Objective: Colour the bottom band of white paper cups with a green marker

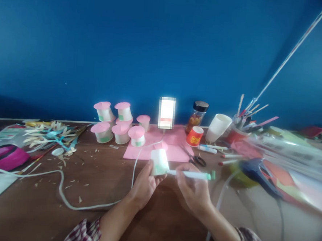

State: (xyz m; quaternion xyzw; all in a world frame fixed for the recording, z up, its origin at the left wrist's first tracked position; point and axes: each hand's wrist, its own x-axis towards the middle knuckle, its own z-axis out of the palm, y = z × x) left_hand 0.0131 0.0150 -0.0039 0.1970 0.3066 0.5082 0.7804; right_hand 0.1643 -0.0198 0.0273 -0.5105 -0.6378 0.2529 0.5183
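My left hand [148,183] is closed around a white paper cup [159,159] that has a green patch near its lower edge. In my right hand [193,191] is a marker [193,175] with a green end, its tip reaching the cup's side. Both hands are above the brown table, just in front of a pink paper sheet [139,152]. Black-handled scissors [199,160] lie at that sheet's right edge. To the left stand several white cups with pink paper tops [121,129], some stacked, with green patches on their sides.
A red paper cup [194,136], a dark-lidded jar [198,115] and white cups [217,127] stand at the back right. A glue gun [261,174] lies right, beside plastic bags. A white cable [90,207] crosses the left side, near paper flowers [51,135] and a magenta pouch [6,157].
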